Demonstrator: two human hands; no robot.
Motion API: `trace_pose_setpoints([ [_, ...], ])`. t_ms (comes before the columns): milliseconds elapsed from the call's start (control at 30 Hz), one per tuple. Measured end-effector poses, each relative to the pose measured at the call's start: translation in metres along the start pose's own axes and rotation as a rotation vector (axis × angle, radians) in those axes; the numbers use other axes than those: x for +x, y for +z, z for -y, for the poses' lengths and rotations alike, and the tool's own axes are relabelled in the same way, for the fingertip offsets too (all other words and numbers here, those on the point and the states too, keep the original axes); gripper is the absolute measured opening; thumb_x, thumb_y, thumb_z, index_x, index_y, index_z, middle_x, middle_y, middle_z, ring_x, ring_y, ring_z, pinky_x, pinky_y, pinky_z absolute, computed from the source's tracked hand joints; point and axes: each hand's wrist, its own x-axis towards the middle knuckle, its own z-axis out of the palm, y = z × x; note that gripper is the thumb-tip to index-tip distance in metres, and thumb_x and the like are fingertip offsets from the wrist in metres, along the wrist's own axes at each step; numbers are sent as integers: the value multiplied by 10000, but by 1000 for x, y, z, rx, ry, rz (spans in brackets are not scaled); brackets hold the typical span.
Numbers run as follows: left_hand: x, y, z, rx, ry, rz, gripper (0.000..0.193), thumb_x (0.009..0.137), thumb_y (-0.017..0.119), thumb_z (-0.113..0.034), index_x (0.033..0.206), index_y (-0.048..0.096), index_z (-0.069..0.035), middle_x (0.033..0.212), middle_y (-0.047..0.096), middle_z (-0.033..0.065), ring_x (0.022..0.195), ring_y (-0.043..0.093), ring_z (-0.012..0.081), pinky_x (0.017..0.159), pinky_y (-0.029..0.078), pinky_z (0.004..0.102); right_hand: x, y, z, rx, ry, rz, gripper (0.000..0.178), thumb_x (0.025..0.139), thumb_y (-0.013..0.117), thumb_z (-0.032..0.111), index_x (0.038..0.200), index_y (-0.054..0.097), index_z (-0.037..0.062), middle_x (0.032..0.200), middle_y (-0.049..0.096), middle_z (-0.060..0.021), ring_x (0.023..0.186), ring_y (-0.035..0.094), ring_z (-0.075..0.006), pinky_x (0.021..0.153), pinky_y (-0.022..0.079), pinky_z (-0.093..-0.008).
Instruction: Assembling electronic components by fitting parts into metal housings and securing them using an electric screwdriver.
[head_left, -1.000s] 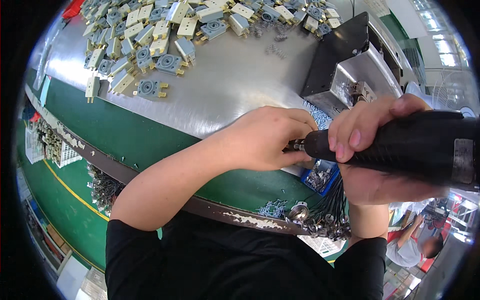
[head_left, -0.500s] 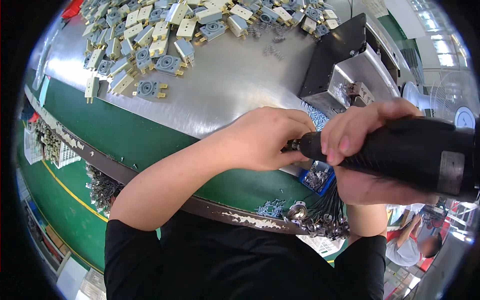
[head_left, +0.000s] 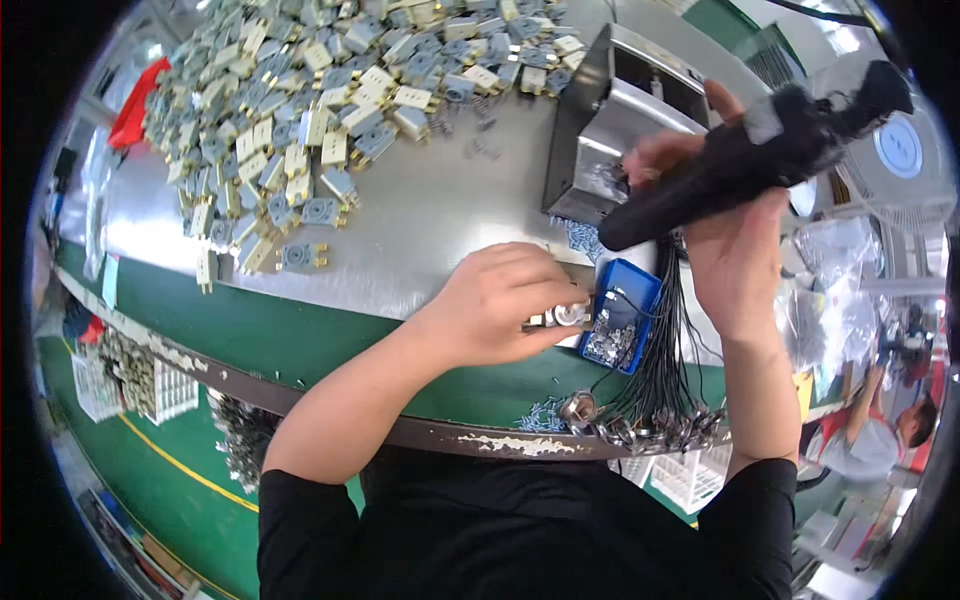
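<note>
My left hand (head_left: 505, 305) is closed around a small part with a round, shiny metal piece (head_left: 567, 316) at its end, just above the metal worktop's near side. Most of that part is hidden by my fingers. Held up to the right, a black electric screwdriver (head_left: 730, 165) slants across the palm of my right hand (head_left: 735, 255), slightly blurred. Its tip end points down and left, apart from the part. A blue tray (head_left: 648, 283) of small metal pieces lies just right of my left hand. Behind it, loose screws (head_left: 582, 240) are scattered on the metal.
A large heap of grey and cream switch-like blocks (head_left: 330, 120) covers the far left. An open metal box (head_left: 600, 130) stands behind the right hand. Black cables (head_left: 680, 340) with round metal ends (head_left: 620, 428) run to the table's near edge, beside more screws (head_left: 543, 414). Another person (head_left: 870, 440) is at far right.
The screwdriver has come away from the part in my left hand and swung up in my right hand. The view has shifted, showing the blue tray and metal box more fully.
</note>
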Motion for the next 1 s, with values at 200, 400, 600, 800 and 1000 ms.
trace_pose_setpoints([
  [200,9,10,-15,-6,-6,33,327,723,913,-89,1005,754,-49,960,747,95,932,739,308,895,596,430,-35,-34,3,-452,-311,-263,443,1075,506,206,1421,477,-69,1342,612,-164,1187,594,-220,1003,476,-353],
  [400,21,11,-26,-2,12,55,312,706,925,-85,968,760,-47,946,757,105,919,748,304,878,601,427,-58,-33,26,-671,-137,465,363,885,733,133,1204,668,-26,1160,678,-191,1066,645,-343,918,526,-430],
  [600,42,11,-48,151,-54,-168,358,690,958,-136,958,738,-49,947,783,117,855,772,282,769,609,359,-62,-38,21,-834,-149,438,490,823,802,197,1243,640,4,1049,677,-150,1020,659,-367,890,534,-463],
  [800,70,20,-69,214,34,-221,382,668,965,-90,942,706,-26,947,781,154,872,778,311,790,617,379,-64,-56,16,-881,-321,272,356,762,813,182,1064,666,64,936,638,-95,921,666,-310,774,545,-425],
  [1000,79,30,-73,275,58,-231,475,686,974,-103,1008,637,-15,952,773,161,890,779,312,875,620,442,-60,-76,21,-918,-404,306,326,826,773,290,1020,663,53,947,652,-84,935,673,-272,798,542,-392],
])
